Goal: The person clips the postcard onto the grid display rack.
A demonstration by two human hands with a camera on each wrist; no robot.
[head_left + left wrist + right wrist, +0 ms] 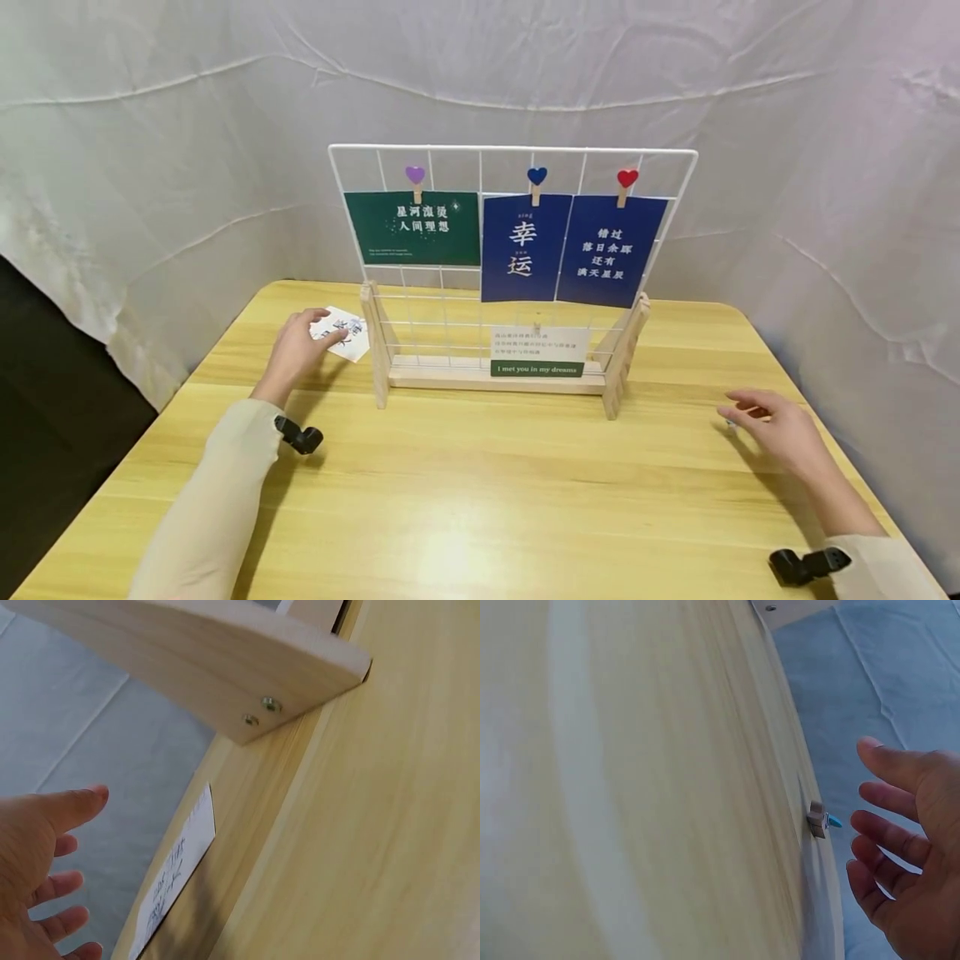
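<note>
My left hand (300, 346) hovers over a white card (351, 337) with dark lettering that lies on the table beside the stand's left foot. In the left wrist view the fingers (64, 889) are spread and hold nothing, apart from the card. My right hand (783, 433) is at the table's right side, close to a small wooden clip (817, 821) with a blue top. Its fingers are loosely bent with nothing between them; in the head view they mostly hide the clip.
A white wire grid (450, 308) stands in wooden feet mid-table. Heart-topped clips hold a green card (412, 242), a dark blue card (517, 279) and another blue card (611, 258). Lower hangs a white-and-green card (536, 350). Pale cloth (480, 58) surrounds the table (487, 475).
</note>
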